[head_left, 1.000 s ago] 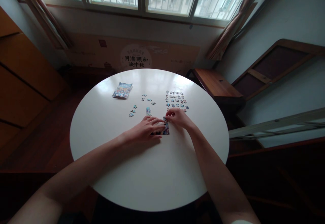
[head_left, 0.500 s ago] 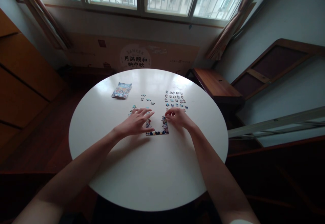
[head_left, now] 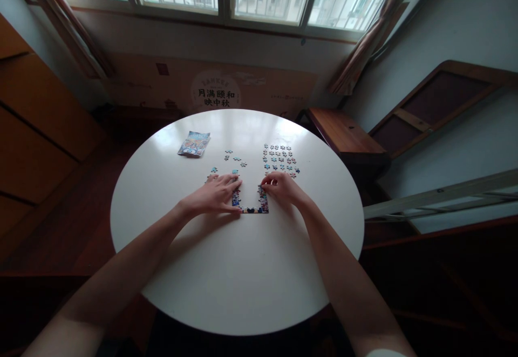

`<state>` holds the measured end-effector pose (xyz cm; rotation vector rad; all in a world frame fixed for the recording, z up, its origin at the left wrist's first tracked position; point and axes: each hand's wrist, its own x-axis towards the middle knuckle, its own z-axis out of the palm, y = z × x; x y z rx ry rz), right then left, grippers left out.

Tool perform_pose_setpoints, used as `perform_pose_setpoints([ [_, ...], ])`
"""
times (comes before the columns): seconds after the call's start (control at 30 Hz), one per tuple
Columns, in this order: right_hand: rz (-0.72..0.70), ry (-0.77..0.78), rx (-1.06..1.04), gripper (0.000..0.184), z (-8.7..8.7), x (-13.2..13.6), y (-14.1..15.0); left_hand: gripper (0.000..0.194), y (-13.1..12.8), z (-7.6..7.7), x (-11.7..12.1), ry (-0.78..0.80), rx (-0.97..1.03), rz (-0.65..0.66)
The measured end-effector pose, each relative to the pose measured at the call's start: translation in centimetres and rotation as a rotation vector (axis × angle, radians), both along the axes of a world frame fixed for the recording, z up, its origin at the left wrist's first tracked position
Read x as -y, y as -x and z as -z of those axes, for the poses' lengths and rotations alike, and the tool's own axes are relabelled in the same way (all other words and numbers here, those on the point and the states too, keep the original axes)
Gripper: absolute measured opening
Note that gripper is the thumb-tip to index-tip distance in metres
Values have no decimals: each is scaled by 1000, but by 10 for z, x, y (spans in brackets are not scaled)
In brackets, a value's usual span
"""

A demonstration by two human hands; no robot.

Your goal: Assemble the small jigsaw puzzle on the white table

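A partly joined jigsaw puzzle (head_left: 251,210) lies on the white round table, its pieces forming a U-shaped border. My left hand (head_left: 214,192) rests along the border's left side, fingers spread, with the thumb at the lower left corner and the fingertips near the upper end. It covers some loose pieces. At the top of the right side, my right hand (head_left: 281,185) pinches a small puzzle piece (head_left: 261,186), mostly hidden by the fingertips. Loose puzzle pieces (head_left: 281,160) lie in rows beyond my right hand, and several more (head_left: 237,159) are scattered beyond the border.
A colourful printed packet (head_left: 195,145) lies at the far left of the round table (head_left: 238,276). Behind the table's right edge stands a wooden bench or stool (head_left: 343,133). Windows and a printed banner (head_left: 259,84) are beyond the table.
My left hand has shifted slightly left, its thumb now at the border's lower left corner and its fingers lower. My right hand has moved slightly left at the same end of the border.
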<state>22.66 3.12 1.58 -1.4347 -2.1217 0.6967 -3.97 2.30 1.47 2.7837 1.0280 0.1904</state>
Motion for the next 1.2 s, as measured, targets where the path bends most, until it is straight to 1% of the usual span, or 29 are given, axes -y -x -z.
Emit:
perform_pose_setpoints([
  [0.1,17,-6,-14,11,-3,0,-2,88,0,-2,1,-16,9,4],
  [0.2,89,-15,-13,15,-6,1,-4,85,-3,-7,4,-75,57,-6],
  [0.27,140,0,14,18,-7,1,-5,76,-6,-11,7,-108,89,-20],
  [0.33,161,16,49,19,-7,1,-5,64,-11,-15,10,-84,101,-37],
  [0.4,154,25,72,20,-6,1,-5,59,-14,-15,13,-15,91,-74],
  [0.5,138,32,77,19,-4,1,-5,60,-16,-13,16,32,40,-102],
  [0.63,128,40,64,20,-4,1,-6,60,-16,-9,17,42,-10,-95],
  [0.73,126,46,60,21,-3,0,-6,56,-15,-8,16,38,-7,-86],
  [0.93,123,23,53,20,0,-1,-6,54,-15,-9,16,33,8,-85],
  [1.2,136,37,69,17,-1,-1,-5,53,-16,-11,17,31,-8,-79],
])
